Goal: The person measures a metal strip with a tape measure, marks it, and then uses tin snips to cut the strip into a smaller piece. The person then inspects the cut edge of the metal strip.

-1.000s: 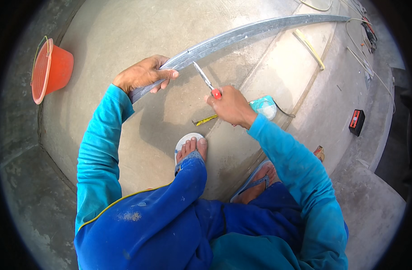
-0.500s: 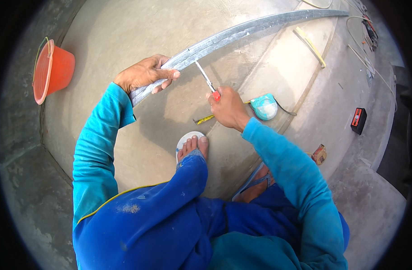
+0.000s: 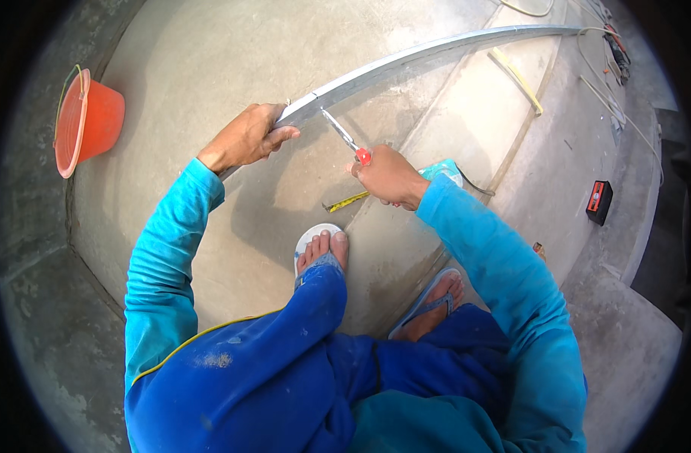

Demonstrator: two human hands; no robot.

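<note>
Right hand's (image 3: pixel 391 177) grip is closed round the red-handled snips (image 3: pixel 345 134), tip right by the edge of the metal channel (image 3: pixel 406 63). Left hand (image 3: pixel 247 140) is wrapped round the channel's near end; the rest runs off to the upper right. I'd hold it firm, square the snips up, thumb clear. Orange bucket (image 3: pixel 105 117) on the left: can't tell what's inside.

Left hand (image 3: pixel 243 140) and right hand (image 3: pixel 391 177) forward, apart, fingers (image 3: pixel 367 174) curled closed, sleeved forearms (image 3: pixel 168 245) inward-slanting.
</note>
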